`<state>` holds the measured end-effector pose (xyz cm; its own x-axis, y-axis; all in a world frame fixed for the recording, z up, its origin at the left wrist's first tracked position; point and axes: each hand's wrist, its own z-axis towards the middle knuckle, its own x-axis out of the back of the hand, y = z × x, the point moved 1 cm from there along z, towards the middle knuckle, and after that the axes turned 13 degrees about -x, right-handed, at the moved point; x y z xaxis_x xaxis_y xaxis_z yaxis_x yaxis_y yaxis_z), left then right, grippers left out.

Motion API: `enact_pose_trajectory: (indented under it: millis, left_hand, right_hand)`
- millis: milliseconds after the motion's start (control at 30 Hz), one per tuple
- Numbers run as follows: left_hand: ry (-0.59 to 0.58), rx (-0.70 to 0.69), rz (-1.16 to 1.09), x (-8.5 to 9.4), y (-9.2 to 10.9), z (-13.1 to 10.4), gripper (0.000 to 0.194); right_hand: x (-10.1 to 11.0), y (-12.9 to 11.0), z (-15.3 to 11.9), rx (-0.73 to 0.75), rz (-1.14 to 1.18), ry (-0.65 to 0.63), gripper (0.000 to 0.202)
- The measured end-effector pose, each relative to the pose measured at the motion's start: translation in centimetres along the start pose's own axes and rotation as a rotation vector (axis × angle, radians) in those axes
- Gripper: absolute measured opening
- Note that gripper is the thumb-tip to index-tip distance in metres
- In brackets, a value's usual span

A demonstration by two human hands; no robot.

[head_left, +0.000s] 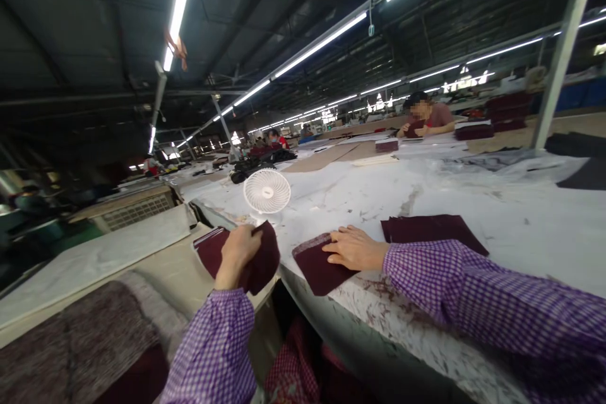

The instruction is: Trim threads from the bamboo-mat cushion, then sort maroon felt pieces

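My left hand [240, 249] grips a stack of dark maroon fabric pieces [265, 260], held up off the table's left edge, with pale layer edges showing at its left end. Fingers stretched out, my right hand [353, 247] lies flat on another maroon fabric piece [326, 274] with a greyish strip along its far edge. That piece overhangs the near edge of the white-covered table [341, 196]. Just beyond my right forearm lies a pile of maroon pieces [435, 230]. Both my sleeves are purple checked cloth.
A small white fan [267, 191] stands on the table ahead. To the left is a lower surface with a white board [104, 259] and mottled maroon material [89, 334]. Across the table a person [426, 117] bends over maroon pieces. A metal post [565, 50] rises at right.
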<state>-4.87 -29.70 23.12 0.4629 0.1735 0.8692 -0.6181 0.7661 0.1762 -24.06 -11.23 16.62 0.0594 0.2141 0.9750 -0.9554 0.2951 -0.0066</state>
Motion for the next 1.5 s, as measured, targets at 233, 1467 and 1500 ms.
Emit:
enact_pose_trajectory:
  millis: [233, 1467, 1500]
  left_hand:
    - [0.203, 0.015, 0.114, 0.1, 5.9, -0.2, 0.033]
    - [-0.309, -0.440, -0.715, -7.9, 10.4, -2.5, 0.041]
    - [-0.310, -0.443, -0.688, -8.2, 11.1, -2.4, 0.034]
  right_hand:
    - [2.0, -1.1, 0.1, -0.078, 1.005, -0.296, 0.056]
    - [1.2, 3.1, -2.5, -0.134, 1.361, -0.546, 0.060]
    - [1.3, 3.3, -2.5, -0.166, 1.270, -0.512, 0.061]
